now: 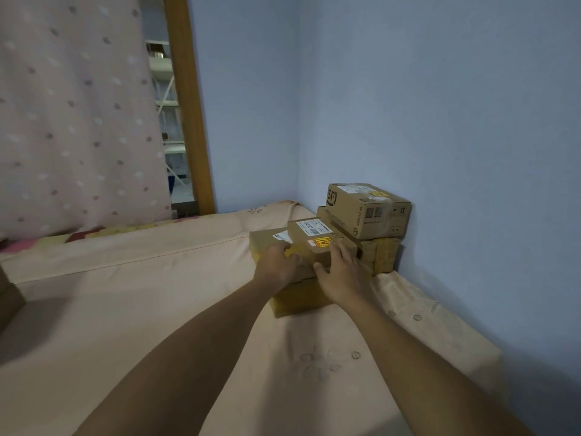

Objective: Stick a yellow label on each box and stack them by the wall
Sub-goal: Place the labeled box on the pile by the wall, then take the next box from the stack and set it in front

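Observation:
Several cardboard boxes sit on the bed in the corner by the blue wall. An SF box (367, 210) with a yellow label on top rests on a taped box (382, 254) against the wall. In front, a small box (317, 239) bearing a white slip and a yellow-red label lies on a wide flat box (267, 242). My left hand (278, 262) grips the small box at its near left edge. My right hand (342, 272) holds its near right side, fingers curled over the top. A lower box (298, 302) shows under my wrists.
The bed is covered by a pink sheet (157, 309). A dotted curtain (72, 114) hangs at the left beside a wooden door frame (188, 105). The blue wall (440, 121) bounds the right side. A brown object (9, 297) shows at the left edge.

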`<state>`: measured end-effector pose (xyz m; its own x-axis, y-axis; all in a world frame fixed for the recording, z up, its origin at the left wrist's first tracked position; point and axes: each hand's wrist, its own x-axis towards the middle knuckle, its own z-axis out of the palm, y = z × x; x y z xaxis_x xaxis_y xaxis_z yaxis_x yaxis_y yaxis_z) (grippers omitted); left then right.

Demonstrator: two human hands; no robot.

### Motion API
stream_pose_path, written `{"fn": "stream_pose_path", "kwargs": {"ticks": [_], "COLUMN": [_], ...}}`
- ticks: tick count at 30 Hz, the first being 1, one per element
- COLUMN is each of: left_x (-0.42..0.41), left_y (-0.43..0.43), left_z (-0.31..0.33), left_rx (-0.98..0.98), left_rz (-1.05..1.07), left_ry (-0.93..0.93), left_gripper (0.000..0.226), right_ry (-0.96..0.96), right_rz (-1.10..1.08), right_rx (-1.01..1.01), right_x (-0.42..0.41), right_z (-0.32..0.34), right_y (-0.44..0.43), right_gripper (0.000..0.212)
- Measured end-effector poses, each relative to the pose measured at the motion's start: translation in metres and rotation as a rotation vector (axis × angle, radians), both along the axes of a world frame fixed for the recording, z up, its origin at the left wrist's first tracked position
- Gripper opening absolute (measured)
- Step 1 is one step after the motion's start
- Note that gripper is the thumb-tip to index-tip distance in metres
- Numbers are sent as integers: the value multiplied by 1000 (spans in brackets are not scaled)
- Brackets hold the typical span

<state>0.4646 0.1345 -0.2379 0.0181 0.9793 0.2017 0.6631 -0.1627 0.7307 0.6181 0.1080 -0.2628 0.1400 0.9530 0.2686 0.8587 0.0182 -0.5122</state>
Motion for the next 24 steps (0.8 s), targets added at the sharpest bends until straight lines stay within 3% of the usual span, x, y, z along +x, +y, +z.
{"fn": "stream_pose_path", "kwargs": {"ticks": [7,15,24], "left_x": [-100,-261,-420], "left_y": [-34,-105,-195], "left_z": [20,52,64], "left_rx": [98,109,62], "left_rz": [118,326,586], "left_ry": [183,381,443], "left_gripper": [41,40,40], "right_ry": [-19,-27,-31], "right_rz": [85,301,530], "right_rx": [-13,-3,0], "right_x": [-64,-197,-355], "right_z": [29,53,69], "right_y": [-23,-48,-85], "right_gripper": [64,65,64]}}
